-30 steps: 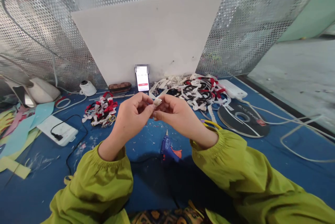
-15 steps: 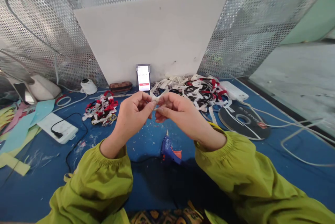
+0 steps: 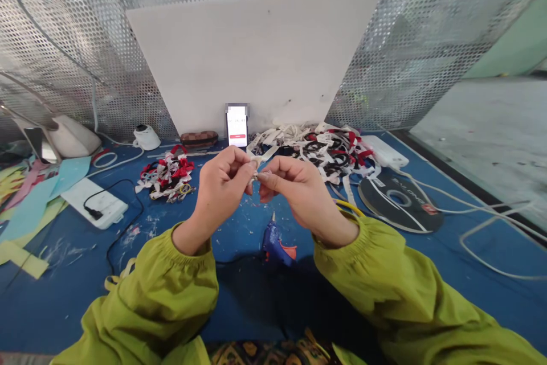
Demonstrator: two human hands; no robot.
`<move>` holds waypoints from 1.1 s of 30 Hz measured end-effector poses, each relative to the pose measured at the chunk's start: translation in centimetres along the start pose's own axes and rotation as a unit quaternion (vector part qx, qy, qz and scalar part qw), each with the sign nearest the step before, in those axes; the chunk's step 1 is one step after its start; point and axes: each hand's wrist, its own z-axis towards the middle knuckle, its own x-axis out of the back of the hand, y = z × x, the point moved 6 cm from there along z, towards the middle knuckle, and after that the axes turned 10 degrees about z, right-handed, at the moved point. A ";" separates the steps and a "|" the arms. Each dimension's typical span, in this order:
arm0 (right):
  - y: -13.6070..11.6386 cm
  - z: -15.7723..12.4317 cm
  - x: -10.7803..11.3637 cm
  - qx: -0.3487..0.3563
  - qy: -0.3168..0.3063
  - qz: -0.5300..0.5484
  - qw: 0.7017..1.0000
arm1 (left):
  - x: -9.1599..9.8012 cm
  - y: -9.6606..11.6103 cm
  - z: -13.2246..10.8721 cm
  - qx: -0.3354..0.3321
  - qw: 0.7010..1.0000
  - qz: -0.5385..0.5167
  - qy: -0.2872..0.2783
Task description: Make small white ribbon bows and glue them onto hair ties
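My left hand (image 3: 222, 183) and my right hand (image 3: 294, 185) meet over the middle of the blue table, fingertips almost touching. Both pinch a white ribbon (image 3: 268, 154), which bends up behind the fingers; much of it is hidden by them. Under the hands a blue glue gun (image 3: 276, 242) with an orange trigger lies on the table, nozzle pointing away from me. Beyond my right hand spreads a pile of white, black and red ribbon pieces (image 3: 329, 151). A smaller heap of red, white and black bows (image 3: 168, 174) sits left of my left hand.
A lit phone (image 3: 237, 126) leans against a white board (image 3: 256, 57). At right lie a black disc-shaped reel (image 3: 399, 202), a white box (image 3: 384, 151) and cables. At left are a white power box (image 3: 96, 204), coloured paper strips (image 3: 34, 205) and a brown checked case (image 3: 199, 139).
My right fingers have shifted slightly lower at the ribbon, and its folded part is now hidden more between the fingertips. The view has moved a little; the glue gun stays put.
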 end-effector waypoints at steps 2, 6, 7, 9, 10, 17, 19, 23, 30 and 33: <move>-1.2 -0.8 -0.2 0.113 0.015 -0.130 0.985 | -0.1 -0.4 0.0 0.033 0.998 -0.046 0.001; -3.0 -2.9 -2.0 0.355 -0.014 -0.391 0.849 | -0.8 -1.5 -0.1 0.125 0.978 -0.161 -0.040; -3.1 -3.1 -2.3 0.381 -0.025 -0.411 0.828 | -1.0 -1.7 -0.1 0.151 0.969 -0.186 -0.052; -2.9 -2.8 -2.1 0.373 -0.024 -0.386 0.843 | -1.3 -2.0 -0.2 0.189 0.952 -0.233 -0.068; -2.7 -2.3 -1.6 0.338 -0.013 -0.341 0.877 | -1.5 -2.1 -0.1 0.198 0.944 -0.255 -0.072; 0.1 0.0 -0.2 0.080 0.011 0.025 0.996 | -1.4 -1.7 0.1 0.157 0.941 -0.293 -0.068; 0.0 0.0 -0.3 0.078 0.010 0.006 0.997 | -0.8 -1.6 0.3 0.126 0.960 -0.243 -0.057; -0.1 0.2 -0.3 0.063 -0.004 -0.021 0.998 | 0.2 -0.8 0.5 0.044 0.992 -0.110 -0.032; 0.6 0.5 -0.2 0.022 -0.007 -0.004 1.000 | 0.0 0.1 0.3 -0.018 0.998 0.039 -0.051; 0.0 0.2 -0.1 0.072 0.008 -0.074 0.995 | 0.3 0.5 0.1 -0.047 0.990 0.127 -0.037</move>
